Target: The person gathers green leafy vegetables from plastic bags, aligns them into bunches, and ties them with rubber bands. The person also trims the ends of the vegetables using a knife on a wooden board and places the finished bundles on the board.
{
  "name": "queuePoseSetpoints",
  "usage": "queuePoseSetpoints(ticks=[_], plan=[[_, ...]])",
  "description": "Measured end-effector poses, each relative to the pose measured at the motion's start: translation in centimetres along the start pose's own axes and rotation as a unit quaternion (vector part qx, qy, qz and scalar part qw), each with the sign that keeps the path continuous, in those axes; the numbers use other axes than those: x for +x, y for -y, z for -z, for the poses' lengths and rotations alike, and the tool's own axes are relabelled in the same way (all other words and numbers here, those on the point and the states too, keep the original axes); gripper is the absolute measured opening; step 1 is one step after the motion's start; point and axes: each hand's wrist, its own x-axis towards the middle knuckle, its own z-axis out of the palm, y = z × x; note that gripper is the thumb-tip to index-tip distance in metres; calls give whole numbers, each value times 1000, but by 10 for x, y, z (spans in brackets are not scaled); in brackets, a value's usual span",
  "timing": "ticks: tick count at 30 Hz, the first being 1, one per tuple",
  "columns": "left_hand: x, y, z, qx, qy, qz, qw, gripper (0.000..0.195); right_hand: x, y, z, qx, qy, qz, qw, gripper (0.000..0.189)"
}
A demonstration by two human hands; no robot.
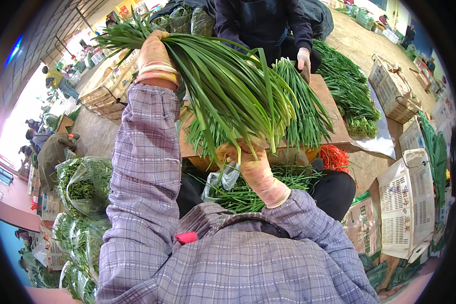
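Note:
My left hand [156,51], in a pale, stained glove, grips a large bunch of long green garlic chives [228,83] near its leafy end. The bunch slants down to the right, its pale stem ends [283,125] hanging over the wooden board. Just beneath those stems is my right hand [260,173], in a similar glove with brownish fingertips. A few drooping stalks cross in front of its fingers, and whether they hold any is unclear. Loose green blades [243,193] lie in my lap beside a piece of clear plastic [220,182].
More chives [304,102] lie on the wooden board [332,114], near a co-worker's gloved hand [304,62]. Stacked chives [345,87] rest on a sheet at right. Red ties [333,157] lie by my knee. Plastic crates [404,205] stand right; bagged greens [84,182] stand left.

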Motion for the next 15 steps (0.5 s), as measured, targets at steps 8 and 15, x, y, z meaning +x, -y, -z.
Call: queuePoseSetpoints(ticks=[8,15], plan=[[2,-4,-1,36,12,-38,999,23,-37,1,43,-162,-24,-99,982,13],[14,0,3,64,15,-23,998,27,-39,17,65,-429,66,-205,877,34]])
